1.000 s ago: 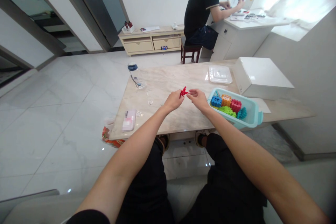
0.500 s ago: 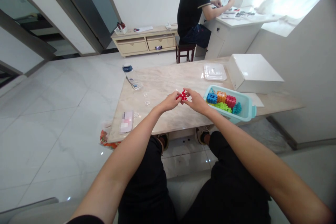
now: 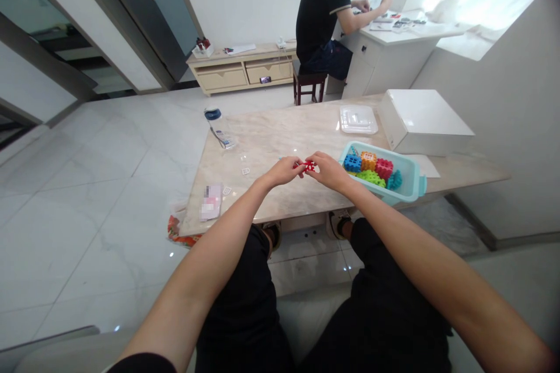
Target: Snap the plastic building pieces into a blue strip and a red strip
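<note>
Over the middle of the marble-look table [image 3: 280, 128] I hold a small red building block piece [image 3: 310, 166] between both hands. Its edge looks notched, and fingers cover part of it. My left hand [image 3: 285, 170] pinches its left side. From the right, my right hand [image 3: 327, 170] grips it with thumb and fingers. Right of my right hand stands a light blue bin [image 3: 411, 178] of notched blocks: a blue block [image 3: 352, 163], an orange block [image 3: 368, 160], a red block [image 3: 384, 168], green pieces [image 3: 371, 178] and teal pieces [image 3: 395, 179].
Small white frame pieces [image 3: 245, 171] and a pinkish packet [image 3: 212, 203] lie on the left of the table. A water bottle [image 3: 220, 130] stands at the far left. Toward the back right are a clear plastic lid [image 3: 359, 120] and a white box [image 3: 426, 119]. Beyond, a person [image 3: 324, 11] sits at a desk.
The red piece has turned in my hands from a spiky, raised look to a flatter one. Both hands have shifted slightly, with the right fingers now closer over it.
</note>
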`<state>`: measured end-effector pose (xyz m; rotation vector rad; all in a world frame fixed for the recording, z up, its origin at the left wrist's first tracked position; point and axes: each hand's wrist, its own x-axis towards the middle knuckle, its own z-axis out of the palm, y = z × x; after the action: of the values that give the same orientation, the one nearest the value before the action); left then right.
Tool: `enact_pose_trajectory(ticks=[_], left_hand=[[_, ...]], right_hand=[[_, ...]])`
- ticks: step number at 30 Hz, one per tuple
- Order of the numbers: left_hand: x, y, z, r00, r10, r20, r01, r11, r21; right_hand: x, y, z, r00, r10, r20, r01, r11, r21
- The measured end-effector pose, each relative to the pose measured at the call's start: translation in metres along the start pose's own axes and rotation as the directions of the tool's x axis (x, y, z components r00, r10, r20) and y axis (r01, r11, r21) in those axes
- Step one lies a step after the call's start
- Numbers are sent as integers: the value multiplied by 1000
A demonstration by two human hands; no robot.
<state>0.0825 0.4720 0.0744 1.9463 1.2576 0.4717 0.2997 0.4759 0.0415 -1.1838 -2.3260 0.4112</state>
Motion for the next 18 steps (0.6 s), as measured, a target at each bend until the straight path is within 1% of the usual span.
enact_pose_trajectory(ticks=[6,9,14,18], left_hand=[[2,-4,0,1000,15,-8,-15,1000,-12],[2,-4,1,1000,4,-7,-5,999,-38],[1,-2,3,1000,-2,-5,1,998,-60],[2,-4,7,1000,-15,23,16,999,-43]], right_hand=[[-5,-6,-5,999,-8,42,13,993,-117],[-6,-9,-6,999,-12,52,19,990,-137],[-6,-4,-1,998,-31,62,35,996,-78],[-5,6,3,989,-105,106,105,994,9]])
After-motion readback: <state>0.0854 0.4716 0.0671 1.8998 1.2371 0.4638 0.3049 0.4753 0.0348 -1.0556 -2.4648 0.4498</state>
